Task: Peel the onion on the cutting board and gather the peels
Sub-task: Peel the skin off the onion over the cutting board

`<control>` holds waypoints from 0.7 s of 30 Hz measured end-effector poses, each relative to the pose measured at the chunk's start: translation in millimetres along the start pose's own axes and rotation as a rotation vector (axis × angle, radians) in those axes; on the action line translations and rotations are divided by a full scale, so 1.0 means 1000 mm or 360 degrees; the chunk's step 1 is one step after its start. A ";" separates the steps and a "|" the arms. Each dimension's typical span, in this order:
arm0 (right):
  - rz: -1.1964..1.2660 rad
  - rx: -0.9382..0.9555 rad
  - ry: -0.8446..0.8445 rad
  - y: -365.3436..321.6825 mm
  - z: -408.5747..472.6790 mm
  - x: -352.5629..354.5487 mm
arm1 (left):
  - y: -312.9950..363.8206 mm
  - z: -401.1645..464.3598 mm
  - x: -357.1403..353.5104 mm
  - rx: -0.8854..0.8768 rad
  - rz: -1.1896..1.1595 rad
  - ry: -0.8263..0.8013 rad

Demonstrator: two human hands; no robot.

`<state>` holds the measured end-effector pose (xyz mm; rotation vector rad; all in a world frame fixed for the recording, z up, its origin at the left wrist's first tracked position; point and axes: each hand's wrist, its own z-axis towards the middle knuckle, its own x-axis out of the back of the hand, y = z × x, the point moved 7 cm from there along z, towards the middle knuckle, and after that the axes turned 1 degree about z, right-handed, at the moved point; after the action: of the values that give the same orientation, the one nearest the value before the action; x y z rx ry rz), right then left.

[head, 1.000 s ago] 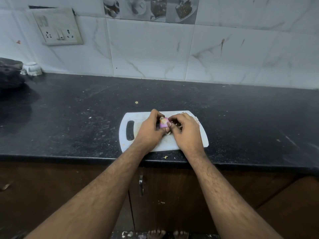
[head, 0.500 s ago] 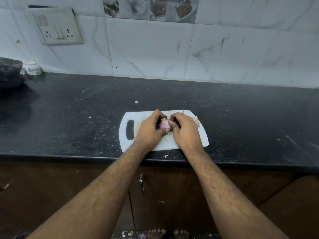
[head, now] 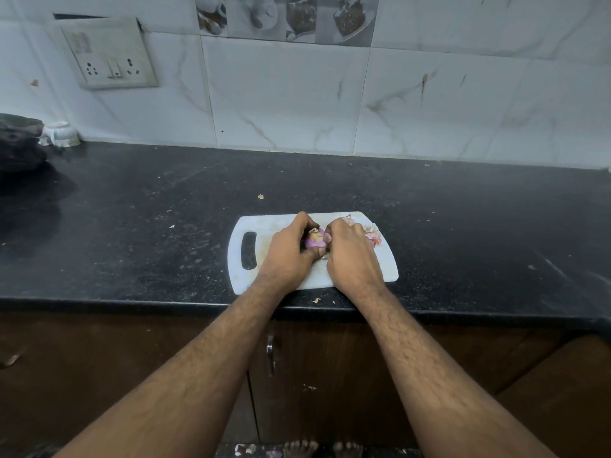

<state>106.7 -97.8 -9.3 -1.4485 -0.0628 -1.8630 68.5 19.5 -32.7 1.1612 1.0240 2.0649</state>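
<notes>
Onion (head: 314, 240) is pinched between both grips over the cutting board (head: 246, 226): left hand (head: 287, 252) cups it, right hand (head: 347, 251) picks its top. Loose peels (head: 373, 235) lie just beyond the right grip, nearer it.

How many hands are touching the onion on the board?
2. The left hand grips the onion from its left; the right hand pinches it from its right, both over the board.

Not much moved: the onion (head: 314, 239) has rolled a bit in the left hand (head: 288, 251), more purple showing now, and the right hand (head: 351, 251) thumb slid onto its side.
</notes>
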 end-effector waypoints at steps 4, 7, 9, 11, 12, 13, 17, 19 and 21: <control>-0.0031 0.0095 0.0004 -0.007 -0.004 0.002 | 0.003 0.002 0.003 -0.0029 0.0130 0.0055; 0.0161 0.0050 0.0064 0.002 -0.001 -0.002 | 0.001 0.001 0.005 0.0004 0.0062 0.0066; 0.0422 -0.0037 0.0146 0.010 0.002 -0.002 | 0.001 0.001 0.005 0.0020 0.0064 0.0076; 0.0607 -0.0115 0.0272 0.019 0.004 0.003 | 0.001 0.001 0.005 0.0022 0.0076 0.0101; 0.0630 -0.0112 0.0302 0.021 0.005 0.004 | 0.001 0.001 0.006 0.0025 0.0078 0.0114; 0.0614 -0.0076 0.0294 0.021 0.006 0.004 | 0.001 0.001 0.006 0.0027 0.0081 0.0127; 0.0609 -0.0008 0.0207 0.019 0.008 0.000 | -0.001 0.003 0.004 0.0029 0.0151 0.0126; 0.0705 -0.0083 0.0256 0.025 0.008 0.002 | -0.002 0.003 0.002 0.0074 0.0197 0.0100; 0.0724 -0.0131 0.0277 0.027 0.007 0.003 | -0.001 0.003 0.001 0.0107 0.0216 0.0088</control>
<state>128.1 -115.5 -15.4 -1.2230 0.4005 -1.6161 70.4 21.8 -32.1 1.2447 1.0747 2.1939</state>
